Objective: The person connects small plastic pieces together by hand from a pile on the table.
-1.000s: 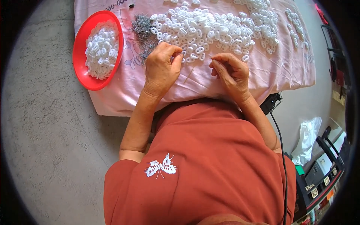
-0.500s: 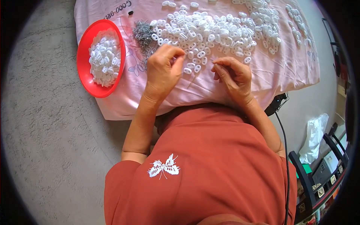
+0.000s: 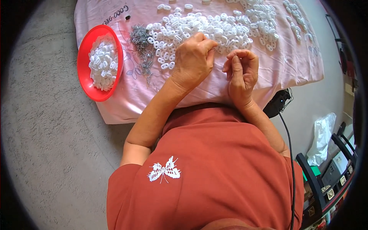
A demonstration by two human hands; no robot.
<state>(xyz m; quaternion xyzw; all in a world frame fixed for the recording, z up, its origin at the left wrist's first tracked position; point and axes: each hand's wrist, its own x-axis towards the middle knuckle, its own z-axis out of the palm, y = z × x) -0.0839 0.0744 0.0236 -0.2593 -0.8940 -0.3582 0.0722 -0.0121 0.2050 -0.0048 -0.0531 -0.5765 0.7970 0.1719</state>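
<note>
Covering the surface: a pink cloth (image 3: 291, 73), near edge drooping toward the grey floor (image 3: 46, 153), open cloth just before the wrists. Spread across the far half of the cloth, a heap of small white rings (image 3: 214, 28), touching the left fingertips. Resting at the cloth's left edge, a red bowl (image 3: 85, 82) filled with more white rings, well apart from both hands. Lying between bowl and heap, a small pile of thin grey metal pins (image 3: 142, 44). Left hand (image 3: 191, 59) curled knuckles up at the heap's near edge, grip closed, contents hidden. Right hand (image 3: 241, 73) just beside it, thumb pinched against bent fingers, whatever sits inside too small to tell.
</note>
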